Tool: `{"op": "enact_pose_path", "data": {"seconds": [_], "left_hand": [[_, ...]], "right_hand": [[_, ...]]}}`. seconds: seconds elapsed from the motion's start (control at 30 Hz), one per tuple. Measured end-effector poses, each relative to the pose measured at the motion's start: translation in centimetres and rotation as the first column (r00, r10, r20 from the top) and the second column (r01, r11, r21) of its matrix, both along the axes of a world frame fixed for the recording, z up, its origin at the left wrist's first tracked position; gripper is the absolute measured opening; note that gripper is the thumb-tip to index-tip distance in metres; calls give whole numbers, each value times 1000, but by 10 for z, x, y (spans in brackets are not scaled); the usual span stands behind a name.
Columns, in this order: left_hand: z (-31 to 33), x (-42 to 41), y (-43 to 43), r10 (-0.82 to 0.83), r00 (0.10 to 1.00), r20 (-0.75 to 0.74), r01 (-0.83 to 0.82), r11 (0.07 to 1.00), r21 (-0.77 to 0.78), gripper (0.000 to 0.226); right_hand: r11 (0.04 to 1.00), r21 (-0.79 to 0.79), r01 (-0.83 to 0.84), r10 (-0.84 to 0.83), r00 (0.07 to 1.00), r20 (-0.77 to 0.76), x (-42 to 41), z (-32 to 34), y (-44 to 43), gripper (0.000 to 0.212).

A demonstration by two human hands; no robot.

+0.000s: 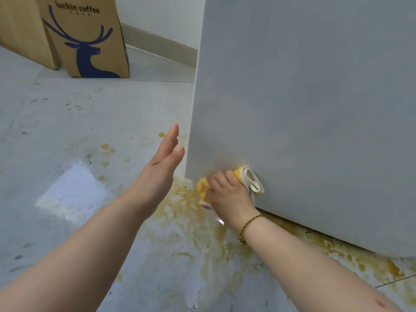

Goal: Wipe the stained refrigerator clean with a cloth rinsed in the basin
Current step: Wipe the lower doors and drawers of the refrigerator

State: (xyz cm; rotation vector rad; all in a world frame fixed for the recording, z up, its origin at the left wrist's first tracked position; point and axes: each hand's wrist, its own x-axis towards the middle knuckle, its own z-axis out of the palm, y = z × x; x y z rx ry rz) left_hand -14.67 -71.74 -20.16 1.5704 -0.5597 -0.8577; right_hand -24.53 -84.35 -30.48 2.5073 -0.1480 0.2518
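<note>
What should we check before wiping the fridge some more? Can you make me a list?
1. The right hand grips the cloth: ok.
2. The cloth is pressed on the lower corner of the refrigerator: ok.
3. The left hand is open, holds nothing and is out of the way: ok.
4. The cloth is clean enough: cannot tell; its yellow may be colour or stain.
5. The basin is close for rinsing: cannot tell, out of view.
6. The floor by the refrigerator is dry: not ok, yellow-brown spill.
</note>
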Motion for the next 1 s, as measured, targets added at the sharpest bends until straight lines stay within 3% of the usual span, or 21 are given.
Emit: {"op": "enact_pose_path", "data": {"seconds": [0.07, 0.1, 0.23, 0.4, 0.53, 0.67, 0.77, 0.83, 0.87, 0.93, 1.0], "left_hand": [[2, 0, 3, 3, 1000, -4, -3, 1000, 13, 45], [4, -1, 4, -4, 1000, 1, 4, 1000, 16, 44], [9, -6, -1, -73, 996, 54, 72, 997, 18, 45], [5, -21, -3, -155, 986, 56, 151, 986, 68, 46], [1, -32, -2, -184, 980, 72, 178, 981, 84, 46], [2, -50, -11, -258, 962, 92, 250, 964, 89, 44], [6, -63, -20, -321, 938, 129, 311, 946, 86, 44], [11, -70, -25, -318, 935, 154, 310, 948, 79, 46], [17, -74, -27, -317, 933, 171, 310, 948, 70, 47], [29, -81, -31, -300, 928, 221, 304, 953, 18, 46], [43, -86, -36, -289, 907, 306, 318, 947, -49, 46]], "right_hand": [[998, 58, -37, 30, 993, 110, 21, 7, 10, 37], [997, 47, -55, 51, 994, 94, 30, 8, 13, 34], [1000, -11, 22, -23, 974, -224, 32, -4, 5, 32], [994, -86, 66, -92, 933, -347, -35, -21, -19, 24], [967, -26, 253, -239, 866, -440, -105, -15, -40, 42], [855, 35, 517, -431, 747, -507, -168, 11, -47, 46], [726, 83, 683, -551, 649, -525, -210, 42, -46, 35], [506, 204, 838, -671, 531, -516, -231, 63, -40, 42], [412, 311, 856, -725, 515, -457, -242, 71, -35, 47], [143, 653, 744, -825, 454, -337, -257, 87, -27, 51], [-50, 900, 433, -883, 402, -242, -263, 107, -18, 46]]}}
